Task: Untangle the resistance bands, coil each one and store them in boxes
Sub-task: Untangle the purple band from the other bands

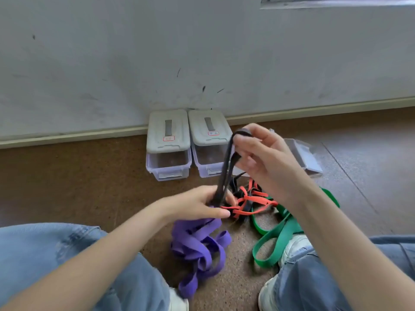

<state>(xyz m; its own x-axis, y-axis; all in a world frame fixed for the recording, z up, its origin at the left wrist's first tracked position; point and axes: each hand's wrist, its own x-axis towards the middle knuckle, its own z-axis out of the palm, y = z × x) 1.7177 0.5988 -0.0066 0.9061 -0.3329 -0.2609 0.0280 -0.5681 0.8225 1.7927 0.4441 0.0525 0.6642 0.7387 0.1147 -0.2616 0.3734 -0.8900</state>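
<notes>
black band: I see it strung between both hands, centre of frame; black band point(226, 171) runs near-vertical, leaning right at the top
right hand: right hand point(265, 158), upper end; fingers point(241, 143) curled round the band's top loop
left hand: left hand point(197, 204), lower end; fingers pinching the strands just above the tangle
tangle: red band point(249, 204) and the black tail knotted together below right of the left hand, on the floor; purple band point(199, 245) lower centre; green band point(280, 234) lower right
boxes: two lidded boxes point(168, 142) above, by the wall
judgement: next pull goes along the band's axis, up and away from the knot; left hand is nearer it
</notes>
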